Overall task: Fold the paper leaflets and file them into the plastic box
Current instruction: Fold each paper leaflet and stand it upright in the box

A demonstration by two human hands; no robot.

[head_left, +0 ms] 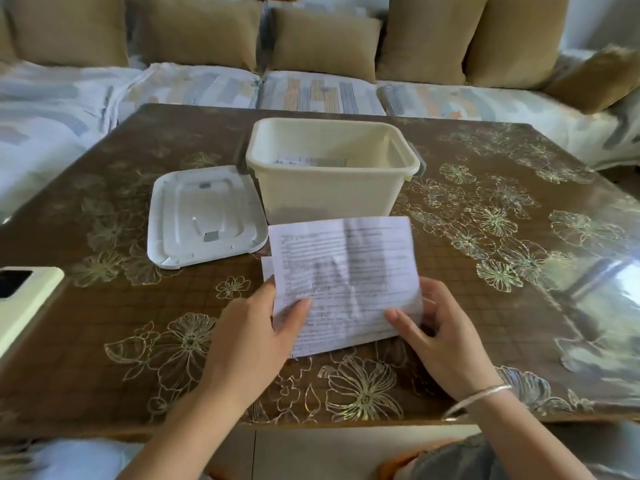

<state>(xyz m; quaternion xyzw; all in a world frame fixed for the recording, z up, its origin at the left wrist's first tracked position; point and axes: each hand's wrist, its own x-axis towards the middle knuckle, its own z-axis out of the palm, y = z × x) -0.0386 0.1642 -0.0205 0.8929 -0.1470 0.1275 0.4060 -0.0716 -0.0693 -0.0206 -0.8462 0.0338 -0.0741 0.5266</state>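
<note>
1. We hold a printed leaflet (pixel 346 271) in the lower middle of the frame, lifted above the tabletop (pixel 104 306) and tilted with its top edge toward the plastic box (pixel 329 192).
2. Our left hand (pixel 256 327) grips the leaflet's lower left edge, with the thumb laid across the printed face and the fingers hidden behind the sheet.
3. Our right hand (pixel 446 334) pinches the lower right corner in the same way, thumb on the front and fingers curled behind; a silver bangle (pixel 485 396) sits on that wrist.
4. The leaflet is creased and wrinkled down its middle, and the text is too blurred to read.
5. A second white sheet (pixel 266 268) peeks out behind the leaflet's left edge (we cannot tell whether it is a separate paper or a folded flap).
6. The plastic box stands open in the upper middle of the frame, just beyond the leaflet, with some papers (pixel 311 161) lying at its bottom.
7. Its white lid (pixel 204 216) lies flat on the tabletop just beside the box, to the left of it in the frame.
8. A pale phone (pixel 20 299) rests at the left edge of the frame.
9. Tan cushions (pixel 325 43) line a sofa across the top of the frame.
</note>
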